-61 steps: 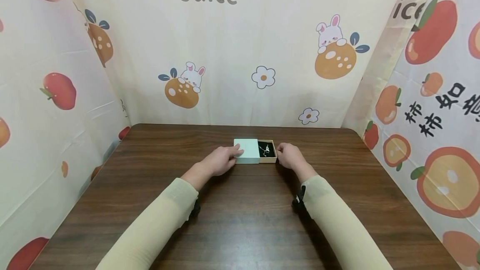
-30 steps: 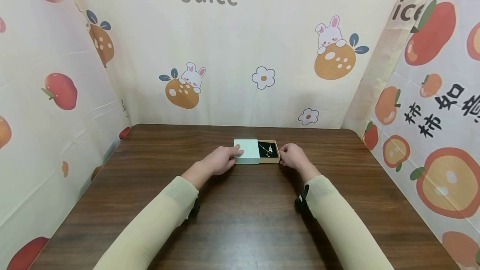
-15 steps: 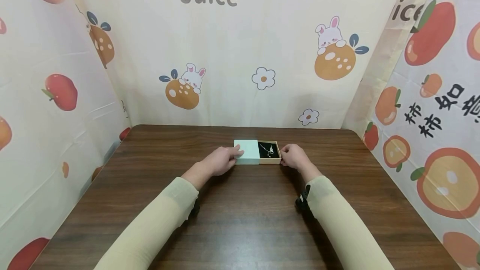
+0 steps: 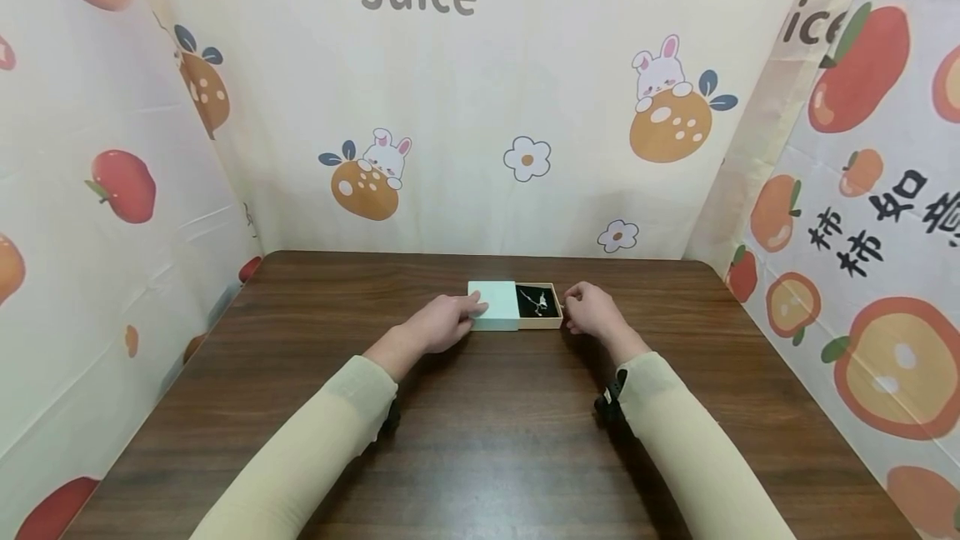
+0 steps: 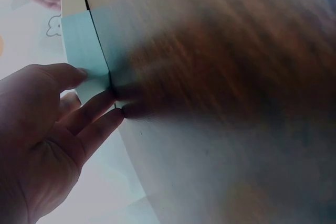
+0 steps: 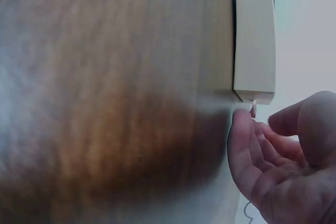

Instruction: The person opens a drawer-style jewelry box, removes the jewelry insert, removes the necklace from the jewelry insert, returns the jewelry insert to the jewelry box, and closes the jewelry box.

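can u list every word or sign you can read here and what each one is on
"Juice": back curtain
"ice": corner fold, last letter partly covered
"柿柿如意": right-hand curtain, last character cut by the picture edge
Dark marks, left corner: too small to read
Black wrist strap, right side: pale mark too small to read
Mint-green box: no text visible

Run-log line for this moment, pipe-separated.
left hand: holds mint sleeve | tray: partly out | right hand: at pull tab, not pinching | jewellery: on black insert
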Motion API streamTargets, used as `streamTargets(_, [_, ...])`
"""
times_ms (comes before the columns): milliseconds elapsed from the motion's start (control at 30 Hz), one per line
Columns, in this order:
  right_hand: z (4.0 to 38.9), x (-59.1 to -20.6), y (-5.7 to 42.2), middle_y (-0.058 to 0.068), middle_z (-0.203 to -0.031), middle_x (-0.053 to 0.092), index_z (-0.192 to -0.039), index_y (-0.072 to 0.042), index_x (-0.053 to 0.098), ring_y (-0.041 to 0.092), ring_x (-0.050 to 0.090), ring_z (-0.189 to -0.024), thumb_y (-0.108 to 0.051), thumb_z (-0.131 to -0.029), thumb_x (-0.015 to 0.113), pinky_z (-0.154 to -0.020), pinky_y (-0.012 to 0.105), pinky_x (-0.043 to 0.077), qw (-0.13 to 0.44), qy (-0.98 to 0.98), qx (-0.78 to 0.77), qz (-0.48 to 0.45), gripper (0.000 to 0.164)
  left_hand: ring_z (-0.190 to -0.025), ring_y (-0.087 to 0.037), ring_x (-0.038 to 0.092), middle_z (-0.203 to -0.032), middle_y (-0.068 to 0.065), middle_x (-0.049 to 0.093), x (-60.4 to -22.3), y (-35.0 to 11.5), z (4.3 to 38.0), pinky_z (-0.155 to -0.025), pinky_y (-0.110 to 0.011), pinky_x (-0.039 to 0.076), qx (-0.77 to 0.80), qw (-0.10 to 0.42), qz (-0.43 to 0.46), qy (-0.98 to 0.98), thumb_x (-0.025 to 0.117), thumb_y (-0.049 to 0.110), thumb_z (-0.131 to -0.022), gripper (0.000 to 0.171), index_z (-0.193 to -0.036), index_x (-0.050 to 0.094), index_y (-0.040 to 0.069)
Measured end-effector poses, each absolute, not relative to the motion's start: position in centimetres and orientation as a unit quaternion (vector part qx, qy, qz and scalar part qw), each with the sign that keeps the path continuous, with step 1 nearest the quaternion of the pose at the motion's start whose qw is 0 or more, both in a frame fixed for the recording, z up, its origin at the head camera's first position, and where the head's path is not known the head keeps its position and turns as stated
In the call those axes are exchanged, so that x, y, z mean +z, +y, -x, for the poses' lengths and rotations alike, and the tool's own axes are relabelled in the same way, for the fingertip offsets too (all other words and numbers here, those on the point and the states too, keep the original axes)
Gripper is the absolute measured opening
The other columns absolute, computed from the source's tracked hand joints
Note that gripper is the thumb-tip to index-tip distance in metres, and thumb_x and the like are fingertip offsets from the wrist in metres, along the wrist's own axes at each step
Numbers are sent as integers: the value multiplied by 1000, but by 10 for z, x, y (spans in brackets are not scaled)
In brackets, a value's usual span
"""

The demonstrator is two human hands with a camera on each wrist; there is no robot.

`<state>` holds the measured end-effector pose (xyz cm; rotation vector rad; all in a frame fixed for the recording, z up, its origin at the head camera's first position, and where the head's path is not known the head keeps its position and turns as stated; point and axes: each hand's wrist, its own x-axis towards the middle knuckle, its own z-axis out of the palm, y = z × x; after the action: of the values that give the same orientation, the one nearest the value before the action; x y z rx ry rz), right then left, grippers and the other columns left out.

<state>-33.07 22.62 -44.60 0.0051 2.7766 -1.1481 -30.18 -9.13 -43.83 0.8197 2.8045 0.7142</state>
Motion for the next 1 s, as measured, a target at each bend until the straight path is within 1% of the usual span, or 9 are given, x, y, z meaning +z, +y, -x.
streamTargets(67, [332, -442, 224, 22, -112, 72, -138, 0, 62, 25, 74, -87, -18, -113, 47, -79, 38, 64, 47, 934, -354, 16, 35, -160, -29, 48, -173, -11, 45, -438, -92, 302, -129, -47, 43, 236, 66, -271, 931, 60, 10, -112, 47, -159, 59, 14])
streamTargets(167, [335, -436, 218, 24, -126, 73, -139, -3, 62, 34, 71, -106, -19, -112, 51, -93, 49, 61, 19, 953, -298, 50, 33, -160, -29, 48, -173, -11, 45, -438, -92, 302, -129, -47, 42, 233, 65, -270, 932, 60, 10, -112, 47, -159, 59, 14])
streamTargets(267, [337, -433, 210, 24, -133, 71, -140, -4, 62, 38, 66, -118, -17, -111, 56, -104, 56, 56, 10, 967, -240, 82, 33, -159, -29, 48, -173, -11, 45, -438, -92, 302, -129, -47, 42, 232, 65, -268, 933, 60, 11, -113, 47, -159, 60, 14])
streamTargets(400, [337, -432, 200, 24, -133, 69, -143, -2, 64, 38, 65, -119, -13, -108, 59, -108, 57, 55, 11, 979, -179, 98, 37, -159, -29, 48, -173, -11, 45, -438, -92, 302, -129, -47, 43, 232, 67, -268, 933, 60, 11, -113, 47, -159, 59, 14])
streamTargets(533, [335, -434, 195, 25, -139, 66, -147, 0, 63, 37, 67, -120, -11, -107, 59, -108, 57, 57, 12, 986, -142, 89, 42, -159, -30, 49, -173, -11, 45, -437, -91, 301, -129, -48, 43, 234, 68, -270, 932, 60, 10, -112, 47, -159, 60, 14])
streamTargets(733, [330, -433, 188, 28, -142, 61, -152, 1, 60, 37, 67, -113, -13, -109, 59, -105, 58, 58, 25, 990, -119, 77, 45, -159, -30, 49, -173, -12, 45, -436, -90, 303, -129, -48, 42, 229, 69, -271, 932, 61, 10, -112, 47, -159, 59, 13])
streamTargets(867, [329, -434, 186, 28, -141, 60, -151, 1, 61, 37, 67, -111, -13, -109, 60, -103, 58, 59, 27, 991, -113, 74, 44, -159, -30, 49, -173, -12, 45, -435, -90, 303, -129, -48, 42, 229, 71, -272, 932, 60, 11, -113, 47, -159, 59, 14])
streamTargets(1000, [331, -438, 185, 26, -135, 58, -139, 2, 65, 38, 68, -109, -13, -108, 62, -100, 58, 60, 16, 991, -116, 69, 35, -159, -30, 49, -173, -12, 45, -436, -91, 303, -129, -47, 43, 229, 70, -272, 932, 60, 12, -113, 47, -160, 59, 14])
